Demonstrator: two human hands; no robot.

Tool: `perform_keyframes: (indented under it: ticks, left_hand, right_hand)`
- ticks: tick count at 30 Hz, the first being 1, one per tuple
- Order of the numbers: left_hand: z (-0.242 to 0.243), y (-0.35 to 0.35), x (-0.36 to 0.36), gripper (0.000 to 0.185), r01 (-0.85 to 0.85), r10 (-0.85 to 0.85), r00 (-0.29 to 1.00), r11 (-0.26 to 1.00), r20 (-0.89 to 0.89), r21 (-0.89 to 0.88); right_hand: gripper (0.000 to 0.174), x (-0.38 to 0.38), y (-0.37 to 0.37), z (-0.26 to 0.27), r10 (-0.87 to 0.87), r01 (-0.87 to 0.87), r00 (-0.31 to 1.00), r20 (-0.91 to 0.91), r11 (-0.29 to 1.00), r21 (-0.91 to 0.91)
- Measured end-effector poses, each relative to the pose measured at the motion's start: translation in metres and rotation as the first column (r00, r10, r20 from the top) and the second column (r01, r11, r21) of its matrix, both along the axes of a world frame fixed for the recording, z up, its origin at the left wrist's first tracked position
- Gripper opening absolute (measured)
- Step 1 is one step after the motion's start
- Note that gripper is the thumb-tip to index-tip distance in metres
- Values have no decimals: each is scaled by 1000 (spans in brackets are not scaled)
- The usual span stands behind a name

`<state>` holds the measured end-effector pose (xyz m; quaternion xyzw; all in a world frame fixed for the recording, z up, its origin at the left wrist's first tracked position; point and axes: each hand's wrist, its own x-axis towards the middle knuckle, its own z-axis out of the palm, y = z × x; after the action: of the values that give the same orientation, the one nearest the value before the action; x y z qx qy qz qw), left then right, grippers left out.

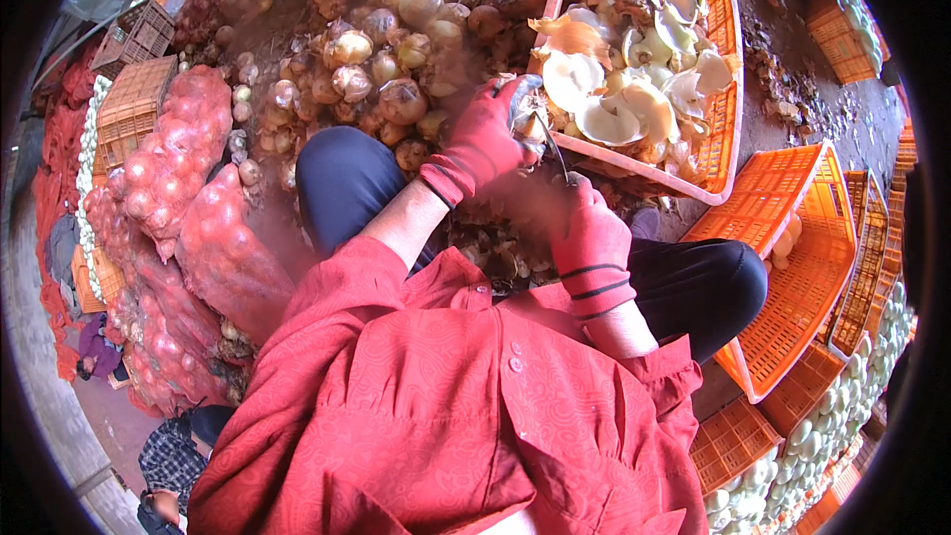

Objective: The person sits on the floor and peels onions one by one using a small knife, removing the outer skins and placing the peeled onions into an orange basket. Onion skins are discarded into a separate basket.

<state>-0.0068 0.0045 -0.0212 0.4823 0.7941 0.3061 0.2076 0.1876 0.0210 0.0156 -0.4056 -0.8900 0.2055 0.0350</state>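
My left hand (494, 130), in a red knit glove with dark fingertips, grips an onion (529, 122) that its fingers partly cover. In my right hand (591, 230), gloved the same way, is a knife (551, 143) whose dark blade points up at the onion. Both hands are close to the near corner of an orange plastic crate (724, 82) full of onion skins (617, 108). To the left of my left hand lies a heap of unpeeled onions (401, 100) with dry brown skins.
Red mesh sacks of onions (178, 156) stand at the left. An orange crate (799, 275) tilted by my right knee holds a few onions (784, 241). Stacked crates (735, 442) with peeled onions (810, 423) line the lower right. Another person (174, 457) sits at lower left.
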Motion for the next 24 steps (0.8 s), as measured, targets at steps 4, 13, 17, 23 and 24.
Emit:
perform_keyframes:
  ticks: [4, 13, 17, 23, 24]
  left_hand:
    - [8, 4, 1, 98, 43, -54, 996, 987, -70, -152]
    - [17, 7, 14, 84, 137, -169, 952, 981, -256, -137]
    - [16, 4, 21, 76, 186, -223, 886, 974, -408, -128]
    - [21, 8, 18, 68, 254, -292, 876, 956, -384, -148]
    - [20, 9, 14, 68, 239, -273, 899, 961, -343, -138]
  right_hand:
    - [35, 1, 4, 14, 15, -12, 998, 53, 998, -57]
    - [27, -5, 3, 21, -49, 63, 987, 150, 994, -90]
    - [24, -9, 11, 34, -33, 74, 972, 231, 983, -169]
    - [21, -10, 22, 12, 19, -3, 966, 258, 998, -65]
    - [20, -10, 24, 3, 29, -22, 972, 234, 999, -31]
